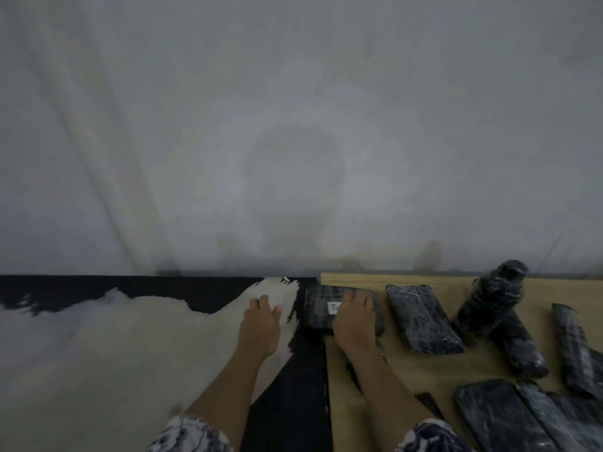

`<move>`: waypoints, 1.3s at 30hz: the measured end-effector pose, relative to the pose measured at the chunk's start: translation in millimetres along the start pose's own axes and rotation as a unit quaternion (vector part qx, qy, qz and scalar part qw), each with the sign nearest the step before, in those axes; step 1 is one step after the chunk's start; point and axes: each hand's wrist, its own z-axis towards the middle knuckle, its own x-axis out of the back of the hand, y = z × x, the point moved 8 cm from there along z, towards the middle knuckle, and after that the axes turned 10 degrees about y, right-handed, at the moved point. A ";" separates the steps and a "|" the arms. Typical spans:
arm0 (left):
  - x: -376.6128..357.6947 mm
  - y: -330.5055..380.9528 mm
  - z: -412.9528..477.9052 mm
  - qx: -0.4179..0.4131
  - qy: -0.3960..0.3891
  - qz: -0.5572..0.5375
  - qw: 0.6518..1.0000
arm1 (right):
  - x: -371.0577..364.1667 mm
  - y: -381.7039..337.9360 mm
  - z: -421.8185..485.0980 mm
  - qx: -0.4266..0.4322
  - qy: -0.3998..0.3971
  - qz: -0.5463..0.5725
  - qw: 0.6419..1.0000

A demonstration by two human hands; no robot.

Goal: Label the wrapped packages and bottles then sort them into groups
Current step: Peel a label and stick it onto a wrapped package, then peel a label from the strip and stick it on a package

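Low in the frame, just right of centre, we see the right hand (355, 318) lying on top of a wrapped package (318, 303), fingers loosely extended over it rather than clenched. A white label (333, 307) peeks out beside the thumb. The package sits at the left edge of a wooden board (408, 363). The left hand (261, 318) rests flat, fingers relaxed, on a dark and pale cloth (98, 353) just left of it. Further right lie a second package (422, 318), a wrapped bottle (492, 298) standing upright, and more packages (502, 419) at the lower right corner.
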 end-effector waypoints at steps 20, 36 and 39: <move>287.9 -342.1 -100.4 0.046 0.094 0.138 0.985 | -35.3 -416.3 -255.7 0.187 -0.028 0.136 0.972; 387.8 -583.0 -40.7 0.093 0.039 0.219 0.970 | -116.7 -688.2 -300.7 0.285 -0.153 0.137 0.936; 406.1 -614.5 -20.4 0.084 0.034 0.255 0.963 | -130.0 -728.5 -298.4 0.278 -0.180 0.142 0.933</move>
